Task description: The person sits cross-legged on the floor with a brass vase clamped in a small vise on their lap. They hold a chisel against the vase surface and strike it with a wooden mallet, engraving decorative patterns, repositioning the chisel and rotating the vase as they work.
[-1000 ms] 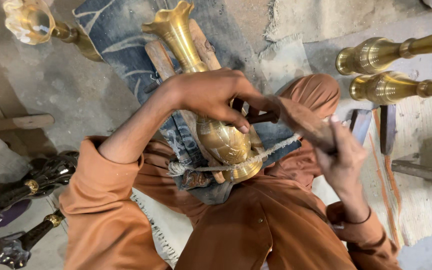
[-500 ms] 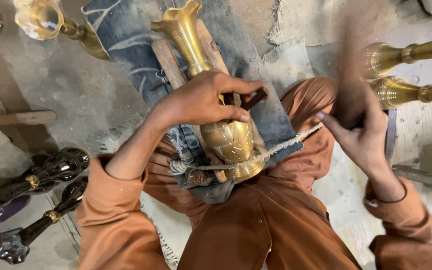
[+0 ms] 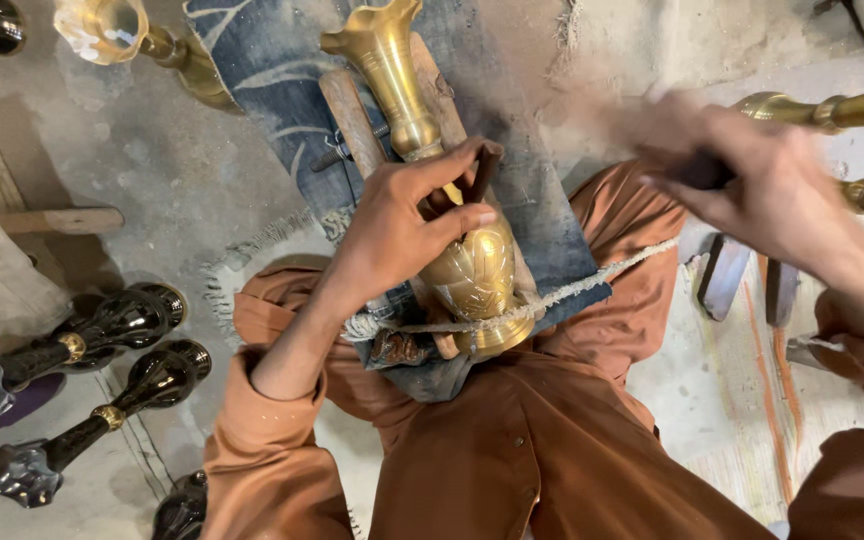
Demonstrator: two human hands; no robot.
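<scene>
Head view, left hand: fingers curled round a dark, slim tool, its tip pressed onto the upper body of the brass vase; thumb and forefinger rest on the metal.
Head view, right hand: raised above the right knee and blurred; fingers closed round something dark, too smeared to say what.
Brass vase: lies on its side, fluted mouth pointing away from the person, base toward the lap; engraved lines show on its belly.
Support: the vase rests on wooden blocks over a folded blue denim cloth laid on the floor.
Cord: a pale, frayed rope crosses the vase just above its foot and runs toward the right knee.
Clothing: orange-brown sleeves and trousers, legs folded either side of the vase.
Left of the floor: two dark glossy vases lying side by side, well apart from the work.
Top left: another brass vase on its side.
Right edge: two more brass pieces, beyond the blurred hand.
</scene>
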